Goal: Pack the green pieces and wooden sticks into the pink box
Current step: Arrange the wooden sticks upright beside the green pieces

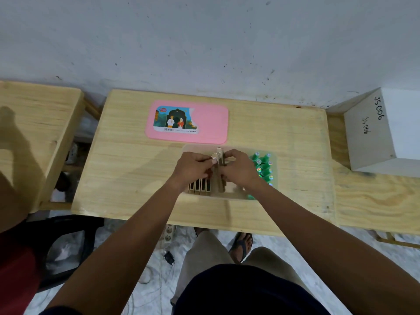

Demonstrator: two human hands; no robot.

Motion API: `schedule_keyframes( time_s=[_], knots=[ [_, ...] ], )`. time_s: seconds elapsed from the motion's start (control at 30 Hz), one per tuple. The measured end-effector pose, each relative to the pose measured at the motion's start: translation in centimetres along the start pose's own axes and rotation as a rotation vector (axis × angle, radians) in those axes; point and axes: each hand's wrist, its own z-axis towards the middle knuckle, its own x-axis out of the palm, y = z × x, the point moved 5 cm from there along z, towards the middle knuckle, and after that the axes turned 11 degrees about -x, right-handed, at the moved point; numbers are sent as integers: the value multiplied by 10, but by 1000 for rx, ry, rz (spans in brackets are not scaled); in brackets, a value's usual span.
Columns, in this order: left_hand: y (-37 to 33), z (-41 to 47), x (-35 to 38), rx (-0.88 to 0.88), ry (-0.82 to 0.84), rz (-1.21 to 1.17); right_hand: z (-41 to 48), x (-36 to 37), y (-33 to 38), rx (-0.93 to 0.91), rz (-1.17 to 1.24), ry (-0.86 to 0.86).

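Note:
A translucent box (273,156) stands on the wooden table (127,169) in front of me. Several green pieces (263,167) fill its right side, and several wooden sticks (200,186) lie side by side in its left part. My left hand (193,169) and my right hand (238,169) meet over the box, and both pinch a small bundle of wooden sticks (219,155) that stands tilted up between them. The pink lid (187,121), with a picture label, lies flat just behind the box.
A white carton (372,135) marked JS006 sits on a bench to the right. A second wooden table (34,133) stands at the left, with another person's red garment (16,269) and a black chair (66,246) near it. Cables lie on the floor.

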Motion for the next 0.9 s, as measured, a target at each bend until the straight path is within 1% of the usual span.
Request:
schedule_keyframes(
  time_s=[0.03,0.07,0.17,0.27,0.37,0.53,0.7,0.77,0.8,0.9],
  knots=[
    [-2,-3,1,-31,62,-74,-2,2,2,44,160,54],
    [-4,-5,1,-44,97,-116,-3,3,3,64,247,104],
    [-12,-10,-4,-45,123,-170,-2,6,1,77,346,205],
    [-13,-9,-12,-56,102,-204,1,11,-5,118,438,230],
    [-11,-8,-15,-59,127,-215,2,13,-5,104,439,233],
    [-4,-10,-17,-123,224,-185,1,17,2,16,299,291],
    [-4,-10,-21,-159,274,-236,2,14,3,4,297,277],
    [-6,-11,-24,-144,240,-265,3,11,0,23,319,254],
    [-8,-11,-27,-123,197,-262,3,10,-1,50,363,247],
    [-16,-9,-41,-5,-27,-100,1,8,-8,125,519,240]
  ],
)
